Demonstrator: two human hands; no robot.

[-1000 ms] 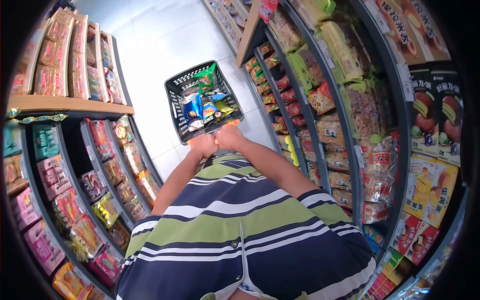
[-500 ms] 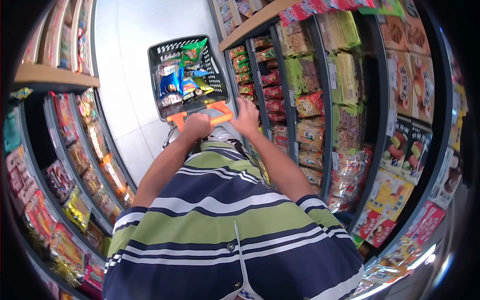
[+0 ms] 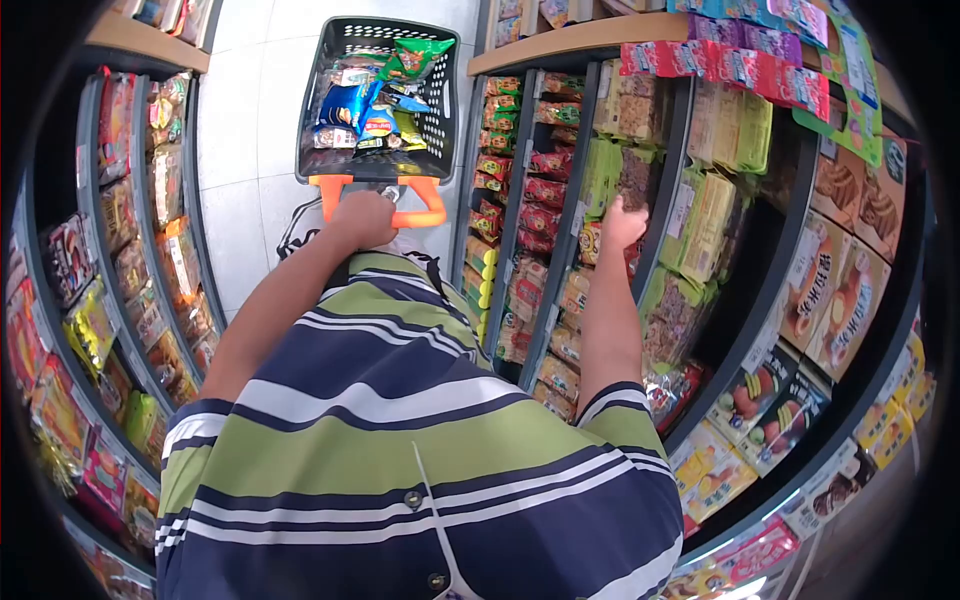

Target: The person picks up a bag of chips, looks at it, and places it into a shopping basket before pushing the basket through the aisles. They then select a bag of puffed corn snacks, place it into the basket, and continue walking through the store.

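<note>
My left hand is closed around the orange handle of a black shopping basket. Inside the basket lie several snack bags, among them a green bag and a blue bag. Over at the right-hand shelves, my right hand has its fingers curled at the lower end of a clear pack of brown snacks. A red and yellow packet sits just beside that hand. What the right fingers hold, if anything, is hidden.
Tiered shelves of packaged snacks rise on both sides of a pale tiled aisle. Red hanging packets jut out at the upper right. Snack boxes line the far right shelf, and bagged snacks fill the left one.
My right hand has left the area by the basket handle and reached right to the shelf, its fingers now curled. The basket appears farther forward, with my left hand still on its handle.
</note>
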